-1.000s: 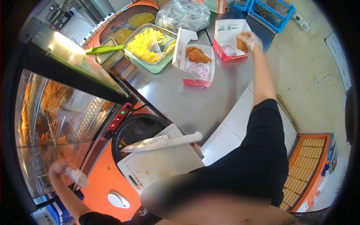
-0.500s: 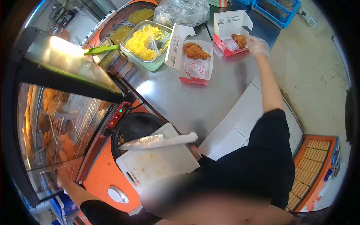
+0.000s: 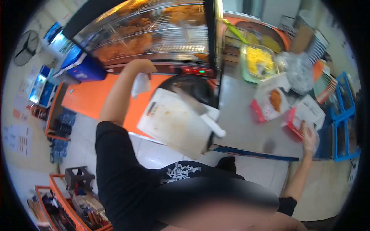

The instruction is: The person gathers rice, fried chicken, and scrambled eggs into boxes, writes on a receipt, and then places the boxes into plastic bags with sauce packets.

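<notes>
My right hand [image 3: 309,138], in a clear glove, is at the open red and white takeaway box [image 3: 295,129] on the right. Its fingers close on a fried chicken piece [image 3: 303,124] at the box's near side, partly hidden by them. Left of it stands another open box [image 3: 264,109], with a fried chicken piece [image 3: 275,100] inside. My bare left hand [image 3: 143,67] is bent in front of the lower edge of the heated display cabinet [image 3: 154,32]. A thin white piece [image 3: 141,85], like paper or plastic, hangs from its curled fingers; blur hides its kind.
A white cutting board [image 3: 173,121] and a knife [image 3: 206,117] lie over a black round pan [image 3: 192,86]. Yellow food fills a glass container [image 3: 259,61] behind the boxes. Blue crates [image 3: 343,115] stand at the right. Orange shelving [image 3: 63,196] is behind me.
My view has swung left, so the cabinet and counter now show from the front. My left hand is now before the cabinet's lower edge; my right hand stays at the right box.
</notes>
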Demonstrator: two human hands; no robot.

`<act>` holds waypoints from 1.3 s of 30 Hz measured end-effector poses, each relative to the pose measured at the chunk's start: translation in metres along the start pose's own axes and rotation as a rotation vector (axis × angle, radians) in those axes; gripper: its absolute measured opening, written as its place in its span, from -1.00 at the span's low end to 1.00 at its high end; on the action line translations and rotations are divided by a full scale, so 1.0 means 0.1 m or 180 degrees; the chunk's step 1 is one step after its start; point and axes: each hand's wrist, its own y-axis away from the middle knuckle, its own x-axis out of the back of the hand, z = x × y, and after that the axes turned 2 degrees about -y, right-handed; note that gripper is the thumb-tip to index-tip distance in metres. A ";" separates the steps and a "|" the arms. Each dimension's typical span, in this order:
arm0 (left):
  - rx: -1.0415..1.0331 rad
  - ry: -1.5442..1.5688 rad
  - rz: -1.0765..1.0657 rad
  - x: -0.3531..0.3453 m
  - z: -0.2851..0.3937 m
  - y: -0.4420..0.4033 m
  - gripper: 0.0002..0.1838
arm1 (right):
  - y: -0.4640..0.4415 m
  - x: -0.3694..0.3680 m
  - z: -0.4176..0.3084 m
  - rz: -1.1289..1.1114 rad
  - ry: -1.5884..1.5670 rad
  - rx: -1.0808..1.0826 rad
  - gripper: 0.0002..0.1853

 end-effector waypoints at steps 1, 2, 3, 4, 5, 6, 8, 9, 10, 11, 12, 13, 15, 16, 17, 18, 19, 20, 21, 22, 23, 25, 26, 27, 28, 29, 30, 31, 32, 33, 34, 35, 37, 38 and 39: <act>-0.1012 -0.0931 0.0411 -0.03 -0.01 -0.30 -0.65 | -0.15 0.07 -0.15 -0.0049 0.0414 -0.0278 -0.68; -0.1057 -0.0295 0.0934 -0.09 0.00 -0.52 -0.67 | -0.27 -0.02 -0.03 0.0287 -0.0289 0.0339 -0.71; -0.1066 0.0360 0.1365 -0.15 0.26 -0.69 -0.68 | -0.51 0.04 0.01 0.0508 0.0365 0.1324 -0.76; -0.0691 0.0853 0.0190 0.10 0.77 -0.43 -0.67 | -0.66 0.24 -0.32 0.0465 0.0527 0.1786 -0.78; -0.0529 0.0281 0.0240 0.24 1.35 -0.18 -0.63 | -0.88 0.37 -0.57 0.0278 0.0361 0.2034 -0.79; -0.0574 0.0262 0.0179 0.18 1.75 -0.22 -0.63 | -1.11 0.38 -0.63 0.0078 0.0304 0.2111 -0.79; -0.1010 0.0910 0.0627 0.18 2.38 -0.33 -0.60 | -1.68 0.28 -0.55 -0.0092 0.0171 0.2363 -0.78; -0.0826 0.1152 0.0871 0.12 2.57 -0.21 -0.59 | -1.81 0.15 -0.69 -0.0090 0.0118 0.2562 -0.78; -0.0635 0.1385 0.1132 0.12 2.96 -0.23 -0.57 | -2.10 0.03 -0.70 -0.0526 0.0295 0.2516 -0.78; -0.0735 0.1523 0.1572 0.01 3.24 -0.43 -0.58 | -2.36 -0.12 -0.70 -0.0961 0.0485 0.2465 -0.78; -0.0845 0.1660 0.2006 -0.14 3.44 -0.61 -0.59 | -2.56 -0.30 -0.71 -0.1223 0.0501 0.2671 -0.78; -0.1192 0.1886 0.2026 -0.21 3.63 -0.63 -0.64 | -2.72 -0.50 -0.72 -0.1499 0.0520 0.2878 -0.78; -0.1820 0.2199 0.1873 -0.34 3.87 -0.56 -0.72 | -2.96 -0.98 -0.80 -0.2127 0.0746 0.2587 -0.78; -0.2102 0.2254 0.1671 -0.38 3.90 -0.48 -0.76 | -2.96 -1.25 -0.84 -0.2170 0.0726 0.2628 -0.78; -0.2042 0.2275 0.1669 -0.37 3.91 -0.37 -0.76 | -2.95 -1.52 -0.89 -0.2347 0.1304 0.2515 -0.77; -0.2125 0.2015 0.1484 -0.30 3.92 -0.24 -0.79 | -2.97 -1.69 -0.94 -0.2507 0.1892 0.2389 -0.75; -0.2210 0.1764 0.1294 -0.24 3.91 -0.17 -0.81 | -2.94 -1.76 -0.98 -0.2545 0.1893 0.2433 -0.75; -0.2167 0.1806 0.1289 -0.18 3.85 -0.19 -0.81 | -2.86 -1.78 -1.02 -0.2547 0.1704 0.2331 -0.74; -0.1585 0.1262 0.1955 -0.12 3.76 -0.23 -0.81 | -2.82 -1.81 -1.04 -0.2544 0.1520 0.2217 -0.71; -0.0987 0.0695 0.2572 -0.06 3.68 -0.30 -0.80 | -2.83 -1.85 -1.06 -0.2576 0.1540 0.2239 -0.71; -0.0395 0.0437 0.2581 -0.01 3.63 -0.38 -0.79 | -2.81 -1.89 -1.08 -0.2437 0.1636 0.2294 -0.67; 0.0170 0.0429 0.2594 0.00 3.59 -0.71 -0.71 | -2.93 -2.18 -0.92 -0.2325 0.1352 0.1831 -0.58; 0.0200 0.0425 0.2208 0.02 3.68 -0.87 -0.67 | -2.93 -2.15 -0.94 -0.2337 0.1410 0.1839 -0.58; 0.0228 0.0428 0.1828 0.05 3.80 -1.00 -0.62 | -2.93 -2.10 -0.96 -0.2293 0.1691 0.2250 -0.59; 0.0158 0.0658 0.1501 0.06 3.90 -1.10 -0.59 | -2.90 -2.08 -0.98 -0.2250 0.1969 0.2670 -0.59; 0.0088 0.0885 0.1164 0.05 3.96 -1.20 -0.55 | -2.87 -2.10 -0.99 -0.2277 0.2027 0.2698 -0.59; 0.0095 0.0955 0.1138 -0.05 4.00 -1.36 -0.55 | -2.81 -2.14 -0.98 -0.2208 0.1442 0.2318 -0.59; 0.0069 0.1456 0.1208 -0.21 4.04 -1.56 -0.55 | -2.75 -2.19 -0.98 -0.2130 0.0854 0.1916 -0.58; 0.0039 0.1935 0.1278 -0.27 4.08 -1.63 -0.55 | -2.71 -2.21 -1.02 -0.2022 0.0266 0.1485 -0.58; 0.0035 0.1954 0.1244 -0.33 4.09 -1.68 -0.55 | -2.73 -2.23 -1.10 -0.2347 0.0915 0.0979 -0.59; 0.0043 0.2140 0.1221 -0.34 4.10 -1.66 -0.55 | -2.73 -2.10 -1.22 -0.2373 0.0929 0.0956 -0.59; 0.0057 0.2324 0.1204 -0.35 4.11 -1.65 -0.56 | -2.73 -1.94 -1.37 -0.2748 0.1183 0.1446 -0.59; 0.0084 0.2521 0.1161 -0.36 4.09 -1.67 -0.57 | -2.85 -1.90 -1.32 -0.3202 0.1197 0.2446 -0.58; 0.0098 0.2703 0.1136 -0.38 4.08 -1.68 -0.58 | -2.95 -1.93 -1.28 -0.3221 0.1198 0.2423 -0.58; 0.0079 0.2696 0.1120 -0.39 4.08 -1.68 -0.58 | -3.06 -1.96 -1.27 -0.3426 0.1577 0.2555 -0.58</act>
